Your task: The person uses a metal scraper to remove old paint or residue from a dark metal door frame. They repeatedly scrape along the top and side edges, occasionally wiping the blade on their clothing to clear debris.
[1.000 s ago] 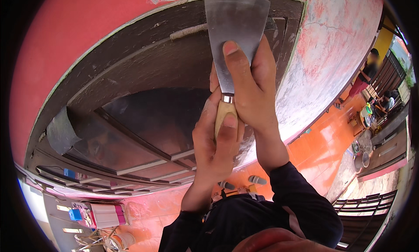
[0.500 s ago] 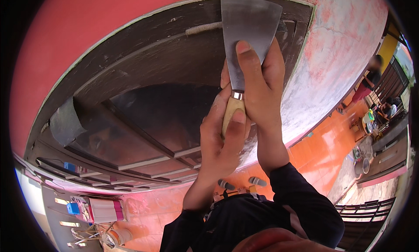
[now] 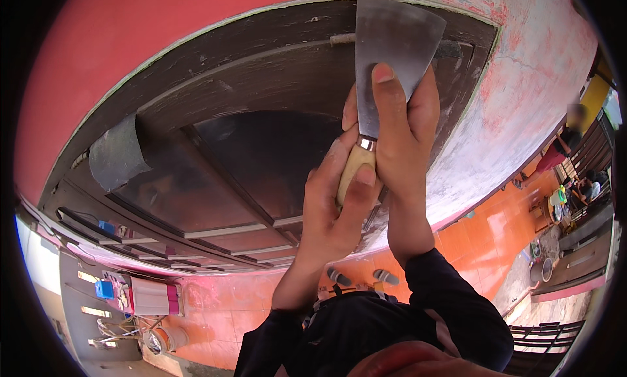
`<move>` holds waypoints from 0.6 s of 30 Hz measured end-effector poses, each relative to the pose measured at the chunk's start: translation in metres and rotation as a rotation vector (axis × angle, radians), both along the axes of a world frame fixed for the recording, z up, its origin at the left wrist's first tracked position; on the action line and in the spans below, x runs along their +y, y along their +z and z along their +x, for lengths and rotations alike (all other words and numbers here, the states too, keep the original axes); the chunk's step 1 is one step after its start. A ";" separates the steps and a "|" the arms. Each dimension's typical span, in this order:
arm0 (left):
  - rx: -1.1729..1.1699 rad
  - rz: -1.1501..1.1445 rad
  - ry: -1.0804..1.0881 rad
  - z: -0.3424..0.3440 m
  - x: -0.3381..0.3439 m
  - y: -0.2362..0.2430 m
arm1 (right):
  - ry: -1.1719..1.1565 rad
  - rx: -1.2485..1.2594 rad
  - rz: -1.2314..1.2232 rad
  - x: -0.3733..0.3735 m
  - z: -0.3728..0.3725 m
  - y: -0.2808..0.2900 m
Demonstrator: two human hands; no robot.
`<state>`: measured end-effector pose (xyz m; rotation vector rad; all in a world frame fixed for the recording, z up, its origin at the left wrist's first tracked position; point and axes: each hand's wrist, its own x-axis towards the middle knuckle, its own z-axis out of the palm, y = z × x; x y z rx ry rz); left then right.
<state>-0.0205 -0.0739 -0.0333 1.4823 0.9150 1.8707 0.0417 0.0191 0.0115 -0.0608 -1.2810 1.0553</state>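
While your right hand (image 3: 403,142) is gripping the lower blade (image 3: 398,40) of the putty knife (image 3: 366,112), thumb flat on the near face, its other fingers are largely disappearing behind the metal; whether the blade is touching the dark brown window frame (image 3: 261,47) is escaping view. Your left hand (image 3: 334,213) is wrapping snugly round the handle (image 3: 353,166), fingers curling closed and covering much of it. At left, a grey sheet (image 3: 117,156) is jutting against the frame; at right, the wall (image 3: 535,96) is wearing patchy pink and white paint. Before the frame's right part, the knife is pointing away, its smooth grey blade flaring from a shiny collar (image 3: 366,143), its handle showing pale wood.
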 end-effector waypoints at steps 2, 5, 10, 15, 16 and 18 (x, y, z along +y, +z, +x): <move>0.004 0.003 -0.001 -0.005 -0.001 0.000 | -0.007 0.005 -0.011 -0.002 -0.005 0.001; 0.001 -0.024 -0.029 -0.008 -0.004 0.001 | -0.004 0.032 -0.014 -0.005 -0.008 0.001; 0.018 -0.025 -0.027 -0.013 -0.006 0.002 | -0.004 0.019 -0.009 -0.006 -0.008 0.000; 0.039 -0.025 -0.020 -0.017 -0.005 0.001 | -0.023 0.049 -0.012 -0.006 -0.013 0.001; 0.020 -0.027 -0.037 -0.017 -0.004 0.000 | -0.030 0.044 -0.022 -0.006 -0.014 0.001; -0.014 -0.030 -0.063 -0.019 -0.002 -0.002 | -0.057 0.018 -0.035 -0.007 -0.014 0.001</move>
